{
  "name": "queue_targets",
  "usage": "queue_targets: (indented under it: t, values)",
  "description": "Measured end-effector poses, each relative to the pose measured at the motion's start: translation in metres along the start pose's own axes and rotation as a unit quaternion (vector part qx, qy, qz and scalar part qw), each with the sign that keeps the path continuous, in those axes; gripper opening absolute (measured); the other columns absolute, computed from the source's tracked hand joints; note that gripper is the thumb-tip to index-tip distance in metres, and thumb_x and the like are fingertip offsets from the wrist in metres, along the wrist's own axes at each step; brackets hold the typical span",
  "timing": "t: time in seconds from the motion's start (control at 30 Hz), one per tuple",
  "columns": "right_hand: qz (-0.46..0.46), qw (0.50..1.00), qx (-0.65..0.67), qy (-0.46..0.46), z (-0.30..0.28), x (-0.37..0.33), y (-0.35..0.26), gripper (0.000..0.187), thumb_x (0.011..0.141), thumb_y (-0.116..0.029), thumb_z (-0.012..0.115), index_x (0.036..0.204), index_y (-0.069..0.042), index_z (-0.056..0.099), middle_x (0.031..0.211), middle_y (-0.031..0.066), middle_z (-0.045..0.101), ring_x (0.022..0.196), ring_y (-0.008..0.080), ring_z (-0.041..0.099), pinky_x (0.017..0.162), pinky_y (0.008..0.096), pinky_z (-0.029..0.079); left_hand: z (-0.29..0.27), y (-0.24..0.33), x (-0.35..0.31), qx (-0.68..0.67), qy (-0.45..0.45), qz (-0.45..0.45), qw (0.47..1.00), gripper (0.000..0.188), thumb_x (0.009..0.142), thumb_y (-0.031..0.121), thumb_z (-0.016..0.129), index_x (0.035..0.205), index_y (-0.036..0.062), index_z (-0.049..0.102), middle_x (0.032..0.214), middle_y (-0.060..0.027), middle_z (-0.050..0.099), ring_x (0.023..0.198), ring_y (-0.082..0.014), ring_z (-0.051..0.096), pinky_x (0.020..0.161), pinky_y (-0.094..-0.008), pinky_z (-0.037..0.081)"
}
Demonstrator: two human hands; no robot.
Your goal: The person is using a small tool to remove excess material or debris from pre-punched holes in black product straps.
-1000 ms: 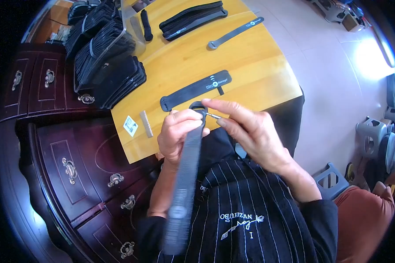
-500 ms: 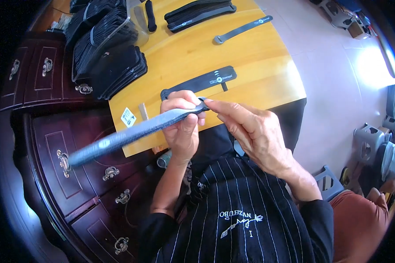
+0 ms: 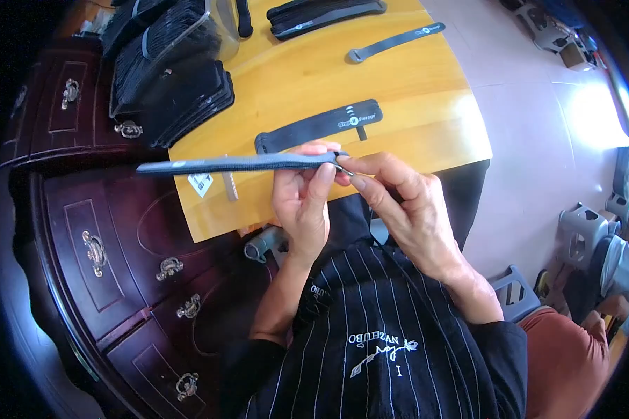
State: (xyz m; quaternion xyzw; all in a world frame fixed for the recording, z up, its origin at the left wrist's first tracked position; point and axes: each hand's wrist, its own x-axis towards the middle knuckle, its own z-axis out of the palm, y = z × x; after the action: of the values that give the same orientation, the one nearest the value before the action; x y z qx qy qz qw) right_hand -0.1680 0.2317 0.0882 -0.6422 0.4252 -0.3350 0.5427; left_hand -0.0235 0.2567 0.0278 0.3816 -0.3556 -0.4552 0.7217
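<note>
My left hand (image 3: 304, 209) is closed round a long grey-and-black hook-and-loop strap (image 3: 223, 164), which points out to the left, nearly level, above the table's near edge. At the strap's right end, my right hand (image 3: 419, 220) pinches with thumb and forefinger. A small, thin, shiny piece shows between the fingertips there; its kind is too small to tell. Just beyond my hands a wider grey strap (image 3: 314, 126) lies flat on the yellow table (image 3: 279, 84), a short dark tab sticking out near its right end.
A bundle of straps (image 3: 325, 19) and a single grey strap (image 3: 398, 42) lie farther back. At the far left, a clear bin (image 3: 223, 31) holds many black straps beside a stack (image 3: 196, 105). Dark wooden drawers (image 3: 98, 258) stand left. Another person's clothed leg (image 3: 559, 363) shows lower right.
The held strap has swung up from a downward slant to nearly level. Both hands have shifted slightly right, and my right thumb and forefinger have closed in at the strap's end.
</note>
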Motion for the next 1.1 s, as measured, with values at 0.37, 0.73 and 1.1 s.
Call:
queue_targets:
  t: [0.37,0.73,1.1]
  values:
    - [-0.016,0.980,-0.190,0.046,0.005,-0.005,-0.008,0.021,0.092,-0.003,0.055,0.111,-0.005,0.063,0.083,0.0083,0.067,0.068,0.0122,0.062,0.064,0.0245,0.049,0.006,-0.001,0.006,-0.056,-0.002,-0.079,0.995,0.021,0.086,0.004,0.064,0.104,0.0033,0.053,0.088,-0.0072,0.061,0.070,-0.0133,0.062,0.059,-0.0241,0.051]
    - [0.046,0.992,-0.120,0.010,0.013,-0.008,0.011,0.025,0.095,-0.011,0.055,0.118,-0.010,0.065,0.084,-0.0071,0.060,0.064,0.0025,0.040,0.059,0.0168,0.033,-0.007,-0.012,-0.017,-0.092,0.041,-0.022,0.995,0.017,0.091,0.005,0.060,0.104,0.0019,0.050,0.091,-0.0079,0.058,0.075,-0.0132,0.063,0.069,-0.0250,0.053]
    - [0.118,0.991,-0.043,-0.049,0.022,0.000,0.000,0.034,0.095,-0.013,0.055,0.128,-0.008,0.054,0.074,-0.0038,0.057,0.062,0.0029,0.042,0.056,0.0191,0.034,-0.022,-0.004,-0.027,-0.079,0.079,-0.044,0.993,0.019,0.097,0.011,0.047,0.112,-0.0010,0.050,0.107,-0.0174,0.060,0.090,-0.0250,0.065,0.080,-0.0363,0.055]
